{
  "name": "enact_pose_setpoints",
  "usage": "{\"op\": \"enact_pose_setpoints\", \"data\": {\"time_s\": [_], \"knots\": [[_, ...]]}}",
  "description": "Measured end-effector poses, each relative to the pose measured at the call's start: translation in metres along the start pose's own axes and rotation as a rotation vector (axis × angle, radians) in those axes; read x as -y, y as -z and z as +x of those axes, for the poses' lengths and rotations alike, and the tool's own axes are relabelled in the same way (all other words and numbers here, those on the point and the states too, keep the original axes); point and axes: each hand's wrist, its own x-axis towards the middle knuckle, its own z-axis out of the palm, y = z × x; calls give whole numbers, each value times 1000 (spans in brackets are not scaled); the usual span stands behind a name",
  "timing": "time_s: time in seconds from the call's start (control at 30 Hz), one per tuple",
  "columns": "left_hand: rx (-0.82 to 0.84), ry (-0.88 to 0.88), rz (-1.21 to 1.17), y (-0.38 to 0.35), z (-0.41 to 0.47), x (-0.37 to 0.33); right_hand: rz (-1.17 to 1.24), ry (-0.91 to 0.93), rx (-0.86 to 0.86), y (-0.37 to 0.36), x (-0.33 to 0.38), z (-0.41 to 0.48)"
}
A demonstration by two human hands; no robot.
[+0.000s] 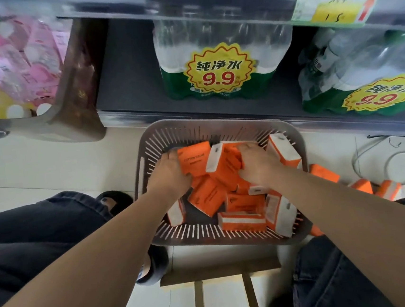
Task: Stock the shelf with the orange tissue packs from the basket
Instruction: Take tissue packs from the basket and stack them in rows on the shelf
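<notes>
A grey slotted basket (195, 129) stands on a small stool in front of me, filled with several orange-and-white tissue packs (241, 209). My left hand (170, 175) is inside the basket, fingers closed around an orange tissue pack (193, 160) held upright. My right hand (257, 164) is also in the basket, closed on another orange tissue pack (224, 162) beside the first. The dark bottom shelf (128, 86) lies just beyond the basket, with bare surface at its left part.
Two shrink-wrapped packs of water bottles (219, 60) (362, 73) with yellow 9.9 stickers stand on the shelf. Pink packages (15, 65) fill a tilted container at the left. Three orange packs (362, 183) lie on the floor right of the basket. My knees flank the stool (220, 270).
</notes>
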Motion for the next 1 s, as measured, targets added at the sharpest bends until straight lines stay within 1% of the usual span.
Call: {"op": "enact_pose_setpoints", "data": {"time_s": [0.17, 0.23, 0.37, 0.5, 0.63, 0.7, 0.77, 0.87, 1.0], "knots": [[20, 91, -42, -20, 34, 7, 89, -36, 76, -12, -7, 27], [35, 123, -95, -24, 40, 8, 129, -38, 100, -17, -9, 35], [92, 235, -160, -36, 59, 16, 222, -52, 156, -26, -12, 50], [84, 380, -377, -42, 74, 24, 278, -44, 204, -31, -14, 64], [103, 424, -489, -45, 85, 24, 359, -29, 235, -35, -13, 69], [117, 456, -582, -47, 90, 23, 385, -24, 244, -36, -11, 69], [125, 452, -652, -49, 93, 23, 398, -30, 262, -37, -10, 69], [108, 471, -729, -50, 93, 24, 388, -22, 266, -37, -9, 70], [80, 475, -788, -47, 91, 22, 310, -2, 229, -41, -7, 71]]}}
